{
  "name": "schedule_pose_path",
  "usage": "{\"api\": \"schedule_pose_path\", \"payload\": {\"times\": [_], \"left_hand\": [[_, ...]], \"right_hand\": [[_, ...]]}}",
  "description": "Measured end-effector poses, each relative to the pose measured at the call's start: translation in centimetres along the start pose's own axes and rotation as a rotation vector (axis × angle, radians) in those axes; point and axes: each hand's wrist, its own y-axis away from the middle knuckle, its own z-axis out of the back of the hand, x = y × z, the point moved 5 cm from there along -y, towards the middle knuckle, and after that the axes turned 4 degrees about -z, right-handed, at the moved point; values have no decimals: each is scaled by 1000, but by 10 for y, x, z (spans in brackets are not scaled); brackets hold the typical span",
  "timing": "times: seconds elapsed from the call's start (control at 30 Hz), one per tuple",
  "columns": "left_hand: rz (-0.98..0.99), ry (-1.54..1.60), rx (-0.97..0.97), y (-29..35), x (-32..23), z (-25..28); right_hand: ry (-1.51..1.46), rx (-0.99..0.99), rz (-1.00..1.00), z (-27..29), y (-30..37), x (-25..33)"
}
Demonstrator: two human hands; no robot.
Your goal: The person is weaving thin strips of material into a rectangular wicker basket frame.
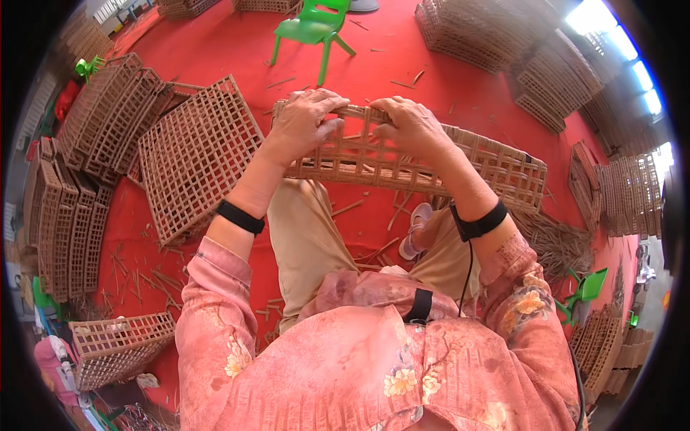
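Observation:
A brown woven basket (pixel 381 174) with an open lattice stands on edge across my knees, its rim running left to right. My left hand (pixel 305 126) holds that rim on the left, the fingers bent over it and the thumb below. A short way to the right, my right hand (pixel 411 129) grips the same rim, thumb and fingers close together. Between the hands the lattice has wide gaps that show red floor. Part of the rim is hidden under my fingers. The basket's right end, bound with wrapped strands, reaches past my right forearm.
A large lattice panel (pixel 201 154) leans at my left, beside stacked baskets (pixel 100 118). More stacks (pixel 489 32) stand at the far right. A green chair (pixel 313 30) is ahead. Loose strands (pixel 550 241) lie in a heap at right; cut pieces litter the red floor (pixel 215 43).

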Motion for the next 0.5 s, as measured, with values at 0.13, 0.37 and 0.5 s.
{"api": "schedule_pose_path", "payload": {"times": [0.13, 0.37, 0.5], "left_hand": [[-12, 76, 103, -16, -3, -8], [-89, 109, 17, -24, -17, -21], [-18, 142, 30, -26, -10, -20]], "right_hand": [[56, -44, 29, -3, -2, 8], [180, -63, 83, -18, -2, 1], [110, -122, 145, -13, -3, 6]]}}
